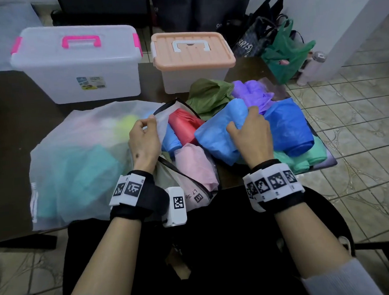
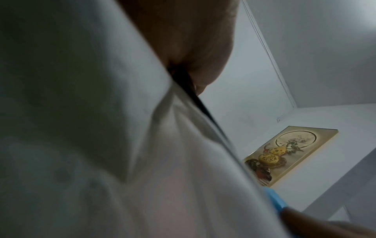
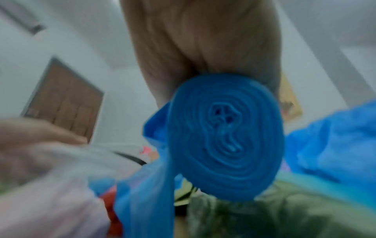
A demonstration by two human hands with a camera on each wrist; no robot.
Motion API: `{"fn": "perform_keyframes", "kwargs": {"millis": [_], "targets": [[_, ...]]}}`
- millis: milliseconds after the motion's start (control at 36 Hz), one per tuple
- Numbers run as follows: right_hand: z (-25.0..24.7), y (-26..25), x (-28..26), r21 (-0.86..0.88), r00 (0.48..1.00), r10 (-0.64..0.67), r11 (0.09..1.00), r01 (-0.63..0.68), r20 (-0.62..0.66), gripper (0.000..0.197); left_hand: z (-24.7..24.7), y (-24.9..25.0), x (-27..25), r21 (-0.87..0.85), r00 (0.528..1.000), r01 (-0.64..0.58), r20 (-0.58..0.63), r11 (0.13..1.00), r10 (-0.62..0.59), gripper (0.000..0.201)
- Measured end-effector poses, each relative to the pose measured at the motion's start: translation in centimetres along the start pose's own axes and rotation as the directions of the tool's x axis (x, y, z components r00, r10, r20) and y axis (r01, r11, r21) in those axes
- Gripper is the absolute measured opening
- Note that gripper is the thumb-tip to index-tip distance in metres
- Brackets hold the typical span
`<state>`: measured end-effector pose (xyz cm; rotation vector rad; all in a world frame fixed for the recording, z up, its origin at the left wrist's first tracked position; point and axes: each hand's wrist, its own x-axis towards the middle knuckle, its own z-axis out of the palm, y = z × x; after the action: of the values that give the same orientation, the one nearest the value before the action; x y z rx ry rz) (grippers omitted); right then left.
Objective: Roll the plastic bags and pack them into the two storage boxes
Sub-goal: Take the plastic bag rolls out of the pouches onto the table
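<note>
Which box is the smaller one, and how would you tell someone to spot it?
Look at the far edge of the dark table, where two lidded boxes stand side by side. The smaller box is the right-hand one, just behind the pile of coloured bags. It has a peach lid with a white handle, whereas the bigger box has pink clips and a pink handle.

Home room: tiled floor (image 1: 357, 114), framed wall picture (image 2: 289, 154), wooden door (image 3: 61, 103).
</note>
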<state>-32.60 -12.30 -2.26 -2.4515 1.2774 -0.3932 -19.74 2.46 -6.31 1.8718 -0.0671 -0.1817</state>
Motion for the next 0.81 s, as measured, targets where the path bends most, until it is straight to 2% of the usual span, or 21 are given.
{"fn": "perform_keyframes", "kwargs": {"millis": [56,111,278,389,500,639,722,806], "targets": [[0.4,0.0,-0.1,-0.140,1.000,0.003,0.990,-0.007,-0.027,0.045,0.0,0.0,0.0,-0.028,1.000,0.005,-0.010,1.000,-0.005,0.025],[0.4,0.0,0.0,-0.172,0.998,0.017,0.985,-0.027,-0.058,0.048,-0.1,-0.2,0.3,-0.054,1.000,0.008,-0.024,0.998,-0.009,0.023],[-2.1,0.4,0.9,-0.040,0.980,0.038,0.998,-0.047,-0.198,0.052,-0.5,-0.5,1.3,-0.104,0.998,0.029,-0.049,0.994,-0.034,0.022],[-3.9,0.2,1.3,-0.072,0.954,-0.005,0.997,-0.017,-0.300,0.055,-0.9,-0.8,2.1,-0.111,0.997,0.038,-0.065,0.993,-0.045,0.024],[-3.0,-0.1,0.7,-0.193,0.972,-0.042,0.981,-0.004,-0.230,0.054,-1.5,-0.9,2.7,-0.126,0.995,0.047,-0.079,0.991,-0.057,0.027],[0.9,-0.3,0.1,-0.263,0.996,-0.010,0.965,-0.015,-0.094,0.053,-1.7,-1.0,2.8,-0.142,0.995,0.066,-0.066,0.988,-0.076,0.027],[3.4,-0.1,0.1,-0.279,0.998,0.032,0.959,-0.047,-0.056,0.060,-1.7,-1.1,3.0,-0.149,0.995,0.068,-0.066,0.986,-0.079,0.028],[5.4,0.0,-0.2,-0.372,0.997,0.053,0.926,-0.067,-0.048,0.053,-1.8,-1.4,3.1,-0.144,0.995,0.069,-0.055,0.987,-0.078,0.028]]}}
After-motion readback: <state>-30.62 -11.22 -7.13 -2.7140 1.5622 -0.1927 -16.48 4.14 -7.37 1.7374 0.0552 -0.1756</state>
